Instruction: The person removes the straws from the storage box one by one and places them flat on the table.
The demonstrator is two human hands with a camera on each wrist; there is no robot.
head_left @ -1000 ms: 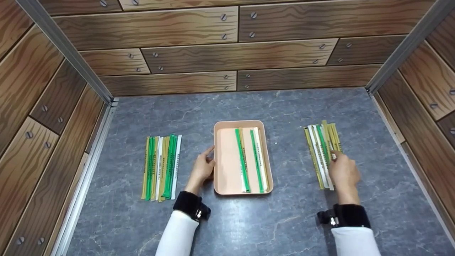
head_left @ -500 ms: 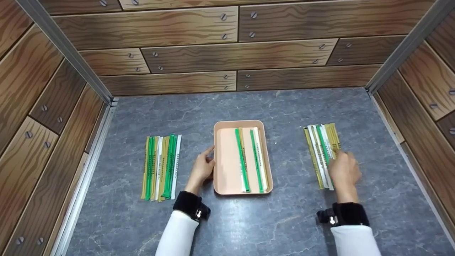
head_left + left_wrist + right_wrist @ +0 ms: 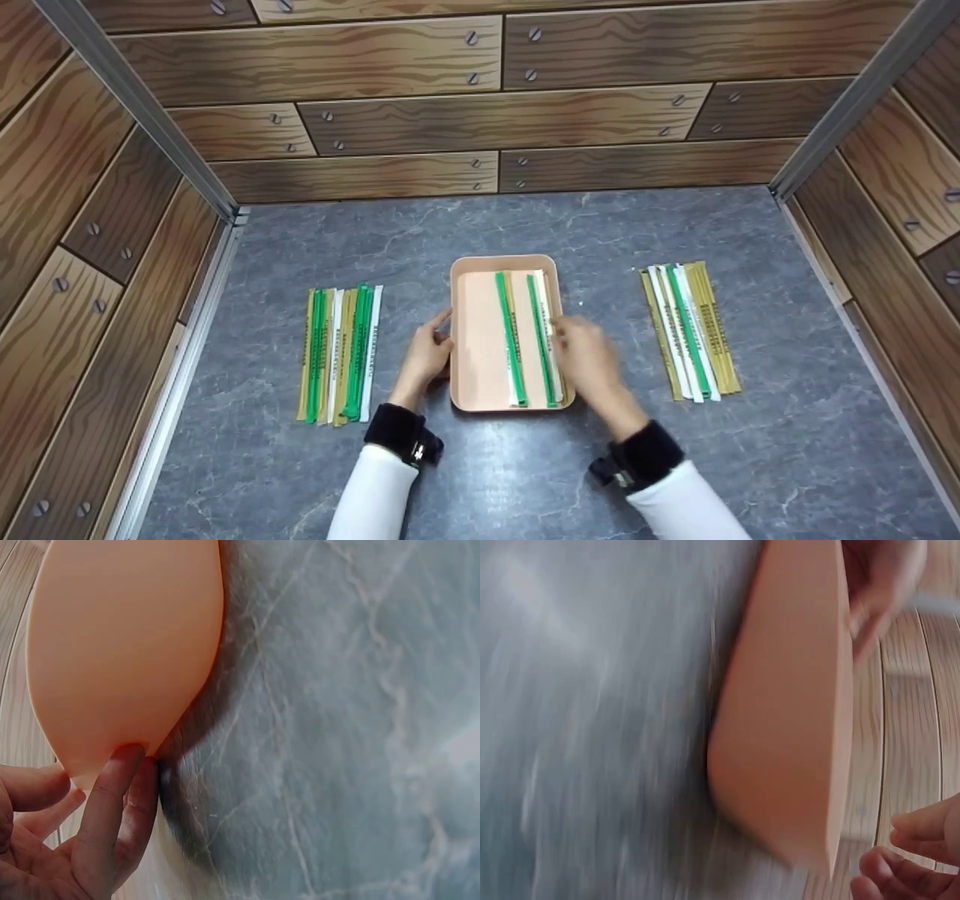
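Observation:
A peach tray (image 3: 504,259) sits mid-table holding green, gold and white paper-wrapped strips (image 3: 513,341) laid lengthwise. My left hand (image 3: 426,355) rests against the tray's left wall, its fingers (image 3: 112,802) pressing the outer side of the tray (image 3: 127,637). My right hand (image 3: 589,363) hovers over the tray's right edge, fingertips close to the white strip there. Its fingers (image 3: 919,844) look loosely curled with no strip visible in them. The right wrist view is blurred by motion and shows the tray (image 3: 787,727) from the side.
A row of several green, gold and white strips (image 3: 340,352) lies left of the tray. A similar row (image 3: 690,330) lies to its right. Wood-pattern walls enclose the grey marbled tabletop (image 3: 525,480) on three sides.
My right hand left the right-hand row of strips and swung left to the tray's right edge. That row now lies squared up. The left hand stayed put.

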